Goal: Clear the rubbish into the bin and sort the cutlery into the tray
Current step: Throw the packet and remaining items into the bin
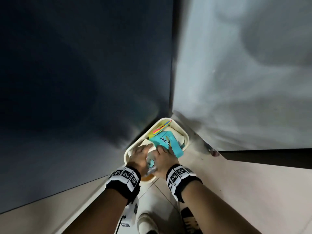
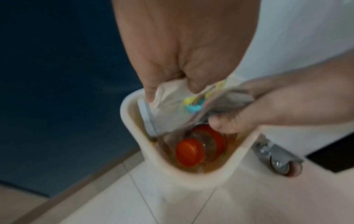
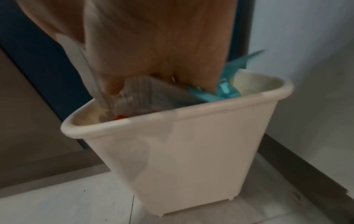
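A cream plastic bin point(image 1: 185, 134) stands on the floor in a corner, holding a teal packet point(image 1: 166, 141) and coloured paper strips point(image 1: 161, 128). Both hands are over its near end. My left hand point(image 1: 141, 155) pinches a crumpled white paper cup point(image 2: 168, 97) at the bin's rim point(image 2: 127, 112). My right hand point(image 1: 164, 158) grips a clear ribbed plastic container point(image 3: 137, 94), squeezed down into the bin point(image 3: 191, 151) beside the teal packet point(image 3: 220, 92). Under the hands a bottle with an orange cap point(image 2: 188, 151) lies inside the bin.
A dark blue panel point(image 1: 76, 81) rises on the left and a pale wall point(image 1: 244, 81) on the right, meeting behind the bin. A caster wheel point(image 2: 281, 164) sits just right of the bin. My shoes point(image 1: 145, 222) stand on the tiled floor below.
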